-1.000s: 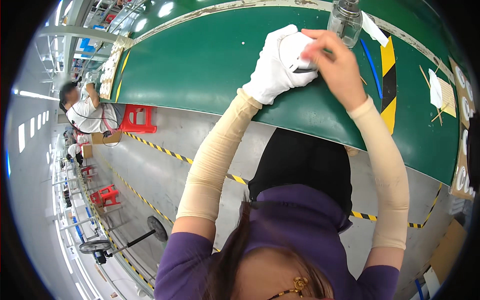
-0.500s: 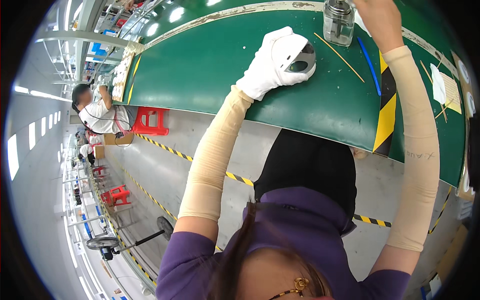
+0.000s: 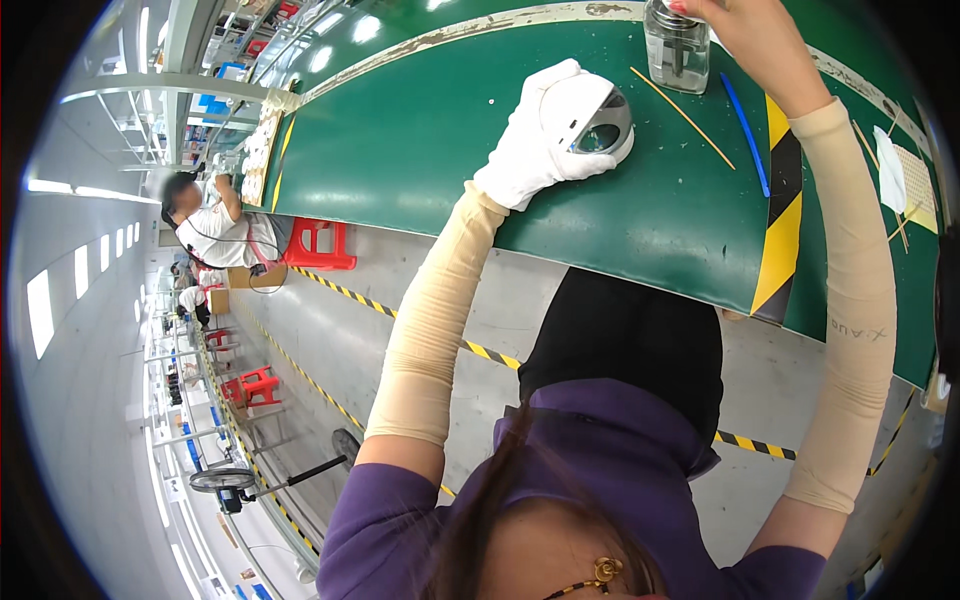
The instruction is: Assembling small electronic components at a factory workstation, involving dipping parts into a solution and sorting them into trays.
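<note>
My left hand [image 3: 540, 135], in a white glove, is closed round a round white camera [image 3: 598, 128] with a glossy dark face and small slots in its shell. It is held just over the green table. My right hand [image 3: 755, 45] is bare, its fingers bent together at the top of a clear glass bottle [image 3: 677, 58] with a metal pump part inside. The upper picture edge cuts off the fingertips, so what they pinch, if anything, is hidden. A thin wooden stick [image 3: 685, 118] and a blue pen-like rod [image 3: 745, 135] lie close by the bottle.
Yellow-black tape [image 3: 780, 235] crosses the green table [image 3: 400, 150] on the right. Beyond my right forearm are a white cloth [image 3: 889, 170], a yellowish pad [image 3: 915, 185] and several sticks. A person [image 3: 210, 215] sits at the far left, near a red stool [image 3: 322, 245].
My right hand has come slightly down and to the right at the bottle top. The camera in my left hand has turned a little. The whole view has shifted slightly.
</note>
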Tool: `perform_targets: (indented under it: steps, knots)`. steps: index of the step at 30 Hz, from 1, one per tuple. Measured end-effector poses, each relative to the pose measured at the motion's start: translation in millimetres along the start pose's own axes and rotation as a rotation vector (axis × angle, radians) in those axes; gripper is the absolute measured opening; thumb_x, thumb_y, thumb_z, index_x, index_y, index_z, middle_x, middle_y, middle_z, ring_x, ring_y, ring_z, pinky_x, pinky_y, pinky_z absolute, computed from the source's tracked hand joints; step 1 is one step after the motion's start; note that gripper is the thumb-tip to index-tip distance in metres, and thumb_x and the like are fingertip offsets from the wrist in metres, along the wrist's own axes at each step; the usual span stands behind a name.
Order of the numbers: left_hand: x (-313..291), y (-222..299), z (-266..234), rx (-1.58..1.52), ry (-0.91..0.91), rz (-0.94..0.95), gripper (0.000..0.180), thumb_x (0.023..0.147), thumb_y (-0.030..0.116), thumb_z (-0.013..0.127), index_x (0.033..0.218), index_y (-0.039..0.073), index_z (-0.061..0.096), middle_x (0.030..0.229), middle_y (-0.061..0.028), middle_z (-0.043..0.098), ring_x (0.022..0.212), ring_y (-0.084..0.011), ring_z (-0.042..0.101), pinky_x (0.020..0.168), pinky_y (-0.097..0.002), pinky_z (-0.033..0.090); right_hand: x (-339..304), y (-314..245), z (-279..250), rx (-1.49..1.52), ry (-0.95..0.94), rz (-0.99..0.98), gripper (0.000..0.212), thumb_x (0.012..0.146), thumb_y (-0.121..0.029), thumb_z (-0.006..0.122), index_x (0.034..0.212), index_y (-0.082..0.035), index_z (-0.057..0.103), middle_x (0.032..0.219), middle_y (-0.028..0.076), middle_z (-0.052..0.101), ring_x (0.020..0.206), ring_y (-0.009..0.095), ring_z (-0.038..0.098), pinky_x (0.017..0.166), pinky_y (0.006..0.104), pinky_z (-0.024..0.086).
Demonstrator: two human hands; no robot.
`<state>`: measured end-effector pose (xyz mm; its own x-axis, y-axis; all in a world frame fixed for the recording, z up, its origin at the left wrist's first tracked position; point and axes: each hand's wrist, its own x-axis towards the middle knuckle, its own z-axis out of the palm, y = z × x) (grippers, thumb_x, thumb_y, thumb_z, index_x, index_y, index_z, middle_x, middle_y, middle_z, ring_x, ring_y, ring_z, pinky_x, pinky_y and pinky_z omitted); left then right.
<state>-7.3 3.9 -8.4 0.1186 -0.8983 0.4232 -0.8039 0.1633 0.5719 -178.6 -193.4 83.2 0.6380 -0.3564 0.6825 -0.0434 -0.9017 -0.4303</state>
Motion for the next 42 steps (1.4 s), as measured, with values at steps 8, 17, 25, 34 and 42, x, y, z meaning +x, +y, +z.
perform_targets:
  steps: [8, 17, 25, 34, 42]
  knots:
    - [3, 1, -3, 0.124, -0.099, 0.048, 0.102, 0.056, 0.025, 0.088, 0.133, 0.002, 0.025, 0.125, -0.0092, 0.050, 0.118, -0.0215, 0.047, 0.104, -0.0339, 0.036, -71, -44, 53, 0.450, -0.011, 0.014, 0.006, 0.083, -0.006, 0.060, 0.084, 0.000, 0.062, 0.113, 0.010, 0.057, 0.093, 0.020, 0.059, 0.086, 0.0294, 0.043]
    - [1, 4, 6, -0.038, 0.062, -0.047, 0.097, 0.058, 0.024, 0.088, 0.132, 0.005, 0.029, 0.119, -0.0102, 0.053, 0.112, -0.0221, 0.053, 0.099, -0.0330, 0.040, -76, -48, 98, 0.767, 0.133, 0.454, 0.008, 0.088, -0.006, 0.060, 0.088, 0.001, 0.061, 0.096, 0.009, 0.066, 0.086, 0.012, 0.060, 0.079, 0.0221, 0.046]
    - [-3, 11, 5, -0.154, 0.053, -0.147, 0.101, 0.057, 0.023, 0.089, 0.134, 0.005, 0.026, 0.127, -0.0142, 0.046, 0.115, -0.0224, 0.049, 0.097, -0.0352, 0.043, -71, -43, 97, 0.791, 0.082, 0.580, 0.009, 0.090, -0.006, 0.057, 0.091, 0.002, 0.060, 0.102, 0.009, 0.065, 0.092, 0.012, 0.059, 0.083, 0.0241, 0.046]
    - [-2, 8, 6, -0.137, 0.063, -0.130, 0.102, 0.056, 0.022, 0.089, 0.134, 0.004, 0.026, 0.124, -0.0130, 0.048, 0.114, -0.0214, 0.049, 0.098, -0.0358, 0.042, -70, -43, 102, 0.666, 0.143, 0.524, 0.005, 0.087, -0.004, 0.060, 0.088, 0.001, 0.060, 0.092, 0.008, 0.067, 0.081, 0.012, 0.060, 0.076, 0.0239, 0.048]
    - [-2, 8, 1, -0.253, 0.088, -0.143, 0.098, 0.054, 0.023, 0.088, 0.133, 0.005, 0.033, 0.119, -0.0119, 0.054, 0.110, -0.0219, 0.055, 0.095, -0.0333, 0.045, -21, -17, 30, -0.103, 0.261, 0.137, 0.011, 0.086, -0.012, 0.060, 0.088, -0.002, 0.063, 0.082, 0.007, 0.061, 0.082, 0.019, 0.060, 0.074, 0.0278, 0.047]
